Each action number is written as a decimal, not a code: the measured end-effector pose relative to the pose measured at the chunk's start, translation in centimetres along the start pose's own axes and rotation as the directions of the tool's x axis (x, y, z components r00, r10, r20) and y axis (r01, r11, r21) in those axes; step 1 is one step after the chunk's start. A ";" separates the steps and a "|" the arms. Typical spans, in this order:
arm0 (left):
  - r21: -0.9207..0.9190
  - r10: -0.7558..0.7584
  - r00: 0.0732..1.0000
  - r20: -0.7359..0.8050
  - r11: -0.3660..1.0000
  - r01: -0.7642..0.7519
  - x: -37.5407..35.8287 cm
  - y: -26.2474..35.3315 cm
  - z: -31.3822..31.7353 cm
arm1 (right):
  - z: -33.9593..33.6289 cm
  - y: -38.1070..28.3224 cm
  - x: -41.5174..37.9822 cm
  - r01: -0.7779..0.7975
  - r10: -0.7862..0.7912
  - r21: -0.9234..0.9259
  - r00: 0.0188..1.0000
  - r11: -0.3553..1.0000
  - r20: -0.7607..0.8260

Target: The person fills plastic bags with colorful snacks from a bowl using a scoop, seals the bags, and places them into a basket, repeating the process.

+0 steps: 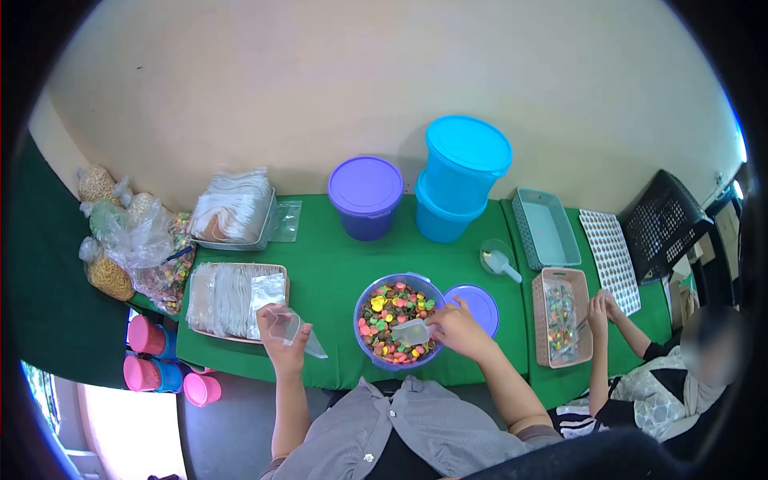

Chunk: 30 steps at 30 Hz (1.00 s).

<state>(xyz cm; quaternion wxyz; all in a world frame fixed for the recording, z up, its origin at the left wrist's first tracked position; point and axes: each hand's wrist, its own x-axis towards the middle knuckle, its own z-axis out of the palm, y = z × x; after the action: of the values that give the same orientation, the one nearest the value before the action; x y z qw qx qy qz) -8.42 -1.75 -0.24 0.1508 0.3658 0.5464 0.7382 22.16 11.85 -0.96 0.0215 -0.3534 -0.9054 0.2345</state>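
Observation:
My left hand (282, 340) is closed on a clear plastic bag (286, 326), its mouth spread and a corner hanging to the right. In my right hand (462, 328) is a translucent scoop (411, 333), its blade down at the colourful candies (387, 308). These round pieces, brown, pink, yellow and green, fill a purple bucket (359, 337) at the table's front edge. Just behind my right hand lies a purple lid (478, 307). A basket of flat clear bags (232, 300) stands beside my left hand.
Behind are a lidded purple bucket (366, 192) and two stacked blue buckets (460, 176). A second scoop (502, 265) rests in a small bowl. At right, a co-worker's hands (602, 308) are over a basket of filled packets (562, 320). Bagged snacks (148, 240) crowd the left.

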 end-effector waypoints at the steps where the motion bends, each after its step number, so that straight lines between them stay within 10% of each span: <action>1: 0.021 0.019 1.000 -0.007 1.000 -0.018 0.0 0.1 0.1 | -0.6 0.1 0.2 0.013 -0.013 -0.008 1.000 1.000 0.004; 7: 0.133 -0.116 0.992 0.055 0.985 0.107 -1.1 -0.2 -0.2 | -3.8 -0.3 1.6 0.075 0.098 0.449 0.931 0.890 -0.351; 16: 0.124 -0.148 0.987 0.054 0.982 0.141 -1.4 0.0 0.2 | -1.1 1.8 6.6 0.204 0.282 0.916 0.908 0.346 -0.309; 22: 0.106 -0.264 0.958 0.115 0.962 0.253 -1.7 -0.5 0.0 | 0.1 0.4 9.2 0.231 0.004 0.679 0.946 0.697 -0.326; 30: 0.114 -0.224 0.965 0.135 0.971 0.209 -1.9 -0.8 0.1 | 0.0 2.0 9.7 0.188 -0.039 0.688 0.973 0.701 -0.226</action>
<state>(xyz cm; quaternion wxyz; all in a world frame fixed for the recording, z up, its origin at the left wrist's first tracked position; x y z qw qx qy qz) -7.15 -2.57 -1.68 0.2523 0.3643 0.6065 0.6601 16.19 19.39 -3.11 0.2574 -0.2829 -0.7605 0.5247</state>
